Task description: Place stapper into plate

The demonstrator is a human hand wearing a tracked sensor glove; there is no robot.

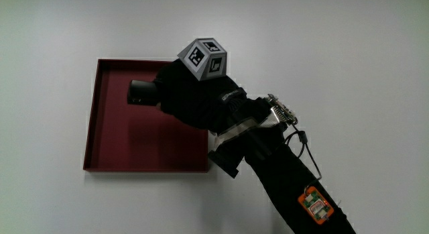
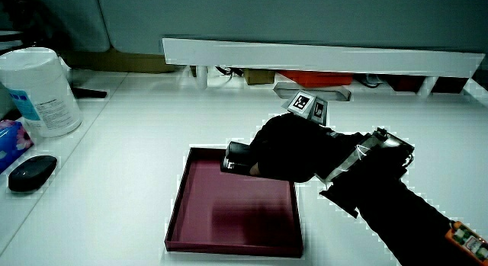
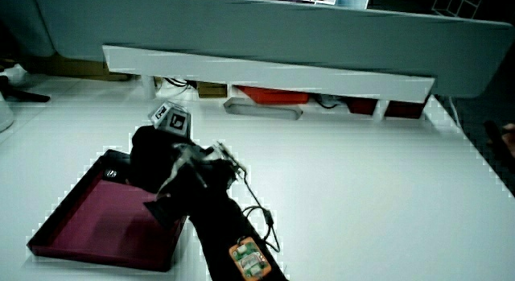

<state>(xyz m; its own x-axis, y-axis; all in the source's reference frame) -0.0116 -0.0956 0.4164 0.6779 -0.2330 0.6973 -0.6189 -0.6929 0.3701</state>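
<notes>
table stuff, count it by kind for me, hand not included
Square dark red plate: 1
Black stapler, in the hand's grip over the plate: 1
White lidded canister near the table's edge: 1
Small black oval object nearer the person than the canister: 1
Total: 4

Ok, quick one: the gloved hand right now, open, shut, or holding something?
Hand: shut on the black stapler, held over the dark red tray, not yet set down.

main: overhead | sides: oblique, forward-down | shared: plate [image 1: 107,143]
</notes>
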